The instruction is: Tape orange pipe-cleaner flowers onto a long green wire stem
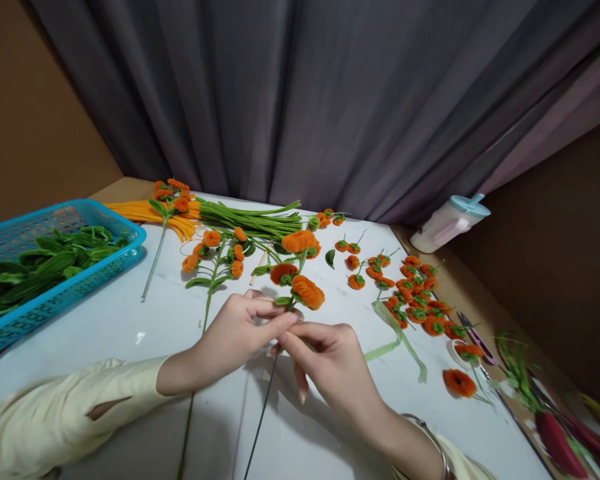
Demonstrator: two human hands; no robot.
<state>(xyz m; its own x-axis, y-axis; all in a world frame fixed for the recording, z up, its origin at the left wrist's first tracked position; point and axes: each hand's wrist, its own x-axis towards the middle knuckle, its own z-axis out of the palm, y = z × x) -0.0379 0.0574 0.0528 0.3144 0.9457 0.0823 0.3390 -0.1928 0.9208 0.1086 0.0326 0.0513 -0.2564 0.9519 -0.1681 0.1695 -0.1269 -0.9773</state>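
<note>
Near the middle of the view, my left hand (240,335) pinches the upper stem of a flower branch, just below its blooms. The branch carries several fuzzy orange flowers (307,292) with green bases, standing above my fingers. My right hand (325,360) is closed at the same spot, thumb and forefinger pressed together beside the left fingertips. A long thin dark green stem (263,417) runs down from between the hands toward the front edge. What exactly lies between the right fingertips is too small to make out.
A blue basket (107,267) of green leaves stands left. Behind lie green stems (250,217), orange strips (140,211) and finished branches (214,267). Several orange flowers (417,293), green tape (393,323) and scissors (477,337) are right, a cup (447,225) at the back right.
</note>
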